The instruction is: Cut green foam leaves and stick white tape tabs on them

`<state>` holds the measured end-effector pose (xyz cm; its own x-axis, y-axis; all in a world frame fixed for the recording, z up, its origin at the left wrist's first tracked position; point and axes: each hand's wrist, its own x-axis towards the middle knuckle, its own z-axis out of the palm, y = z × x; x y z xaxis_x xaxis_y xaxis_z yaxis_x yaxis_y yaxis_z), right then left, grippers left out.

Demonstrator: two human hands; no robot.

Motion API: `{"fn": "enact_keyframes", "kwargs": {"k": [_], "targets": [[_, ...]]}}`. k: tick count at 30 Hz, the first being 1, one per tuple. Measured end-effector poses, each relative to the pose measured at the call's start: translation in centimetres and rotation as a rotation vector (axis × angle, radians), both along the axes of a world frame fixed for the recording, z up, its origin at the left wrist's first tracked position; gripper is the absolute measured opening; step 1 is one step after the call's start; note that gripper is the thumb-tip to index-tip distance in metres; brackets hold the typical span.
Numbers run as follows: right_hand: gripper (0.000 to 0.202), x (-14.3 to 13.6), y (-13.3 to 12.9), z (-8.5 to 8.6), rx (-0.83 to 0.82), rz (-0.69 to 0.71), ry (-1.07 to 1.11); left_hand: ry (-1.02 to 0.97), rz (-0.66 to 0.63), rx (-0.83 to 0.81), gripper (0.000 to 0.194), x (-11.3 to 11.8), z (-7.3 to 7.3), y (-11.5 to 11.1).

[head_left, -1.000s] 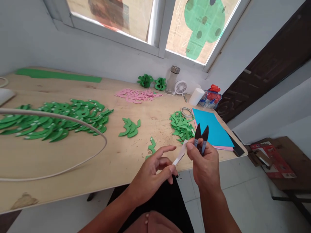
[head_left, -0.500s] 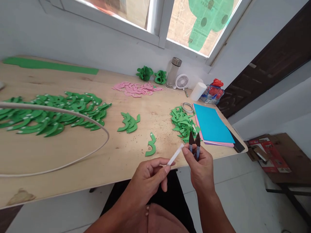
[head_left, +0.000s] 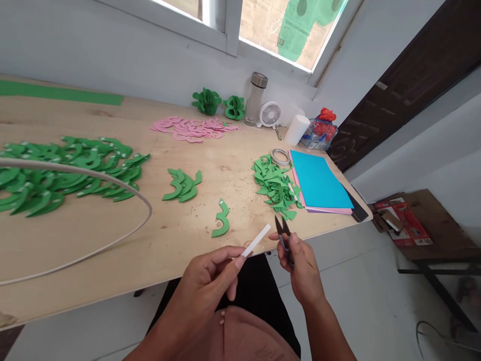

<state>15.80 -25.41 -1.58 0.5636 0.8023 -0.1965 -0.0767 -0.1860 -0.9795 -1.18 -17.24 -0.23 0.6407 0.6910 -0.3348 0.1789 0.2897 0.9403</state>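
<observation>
My left hand (head_left: 216, 276) pinches the lower end of a narrow white strip (head_left: 257, 239), which looks like double-sided tape and points up to the right. In my right hand (head_left: 300, 268) are small dark thread snips (head_left: 284, 235), blades apart and pointing up, just right of the strip's free end. A single wavy green paper piece (head_left: 222, 220) with a white patch at its top lies on the table beyond my left hand. Farther left sits a small stack of similar green pieces (head_left: 183, 185).
A large pile of green cutouts (head_left: 75, 168) spreads at left behind a thin pale curved rod (head_left: 108, 175). Pink cutouts (head_left: 191, 129), a glass bottle (head_left: 254, 98) and a small fan (head_left: 269, 114) stand toward the wall. Green scraps (head_left: 276, 183), a tape roll (head_left: 280, 157) and blue sheets (head_left: 321, 180) lie right.
My right hand has drawn back from the strip's tip and turned the snips toward it. The strip stays in my left hand. The whole view has shifted slightly.
</observation>
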Motion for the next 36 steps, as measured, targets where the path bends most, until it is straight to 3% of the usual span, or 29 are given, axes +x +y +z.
{"fn": "enact_keyframes", "kwargs": {"k": [9, 16, 23, 36], "targets": [[0.04, -0.8, 0.1, 0.0, 0.037, 0.161, 0.029, 0.033, 0.03, 0.131, 0.033, -0.3, -0.8, -0.3], [0.038, -1.2, 0.2, 0.2, 0.054, 0.162, 0.132, 0.055, 0.028, 0.199, 0.032, -0.5, -1.1, -0.3], [0.037, -1.1, -0.1, 0.0, 0.056, 0.187, 0.094, 0.106, 0.0, 0.219, 0.032, -0.6, -0.2, -0.3], [0.038, -1.1, 0.1, -0.1, 0.05, 0.161, 0.001, 0.118, -0.019, 0.223, 0.033, -0.6, -0.4, -0.2]]}}
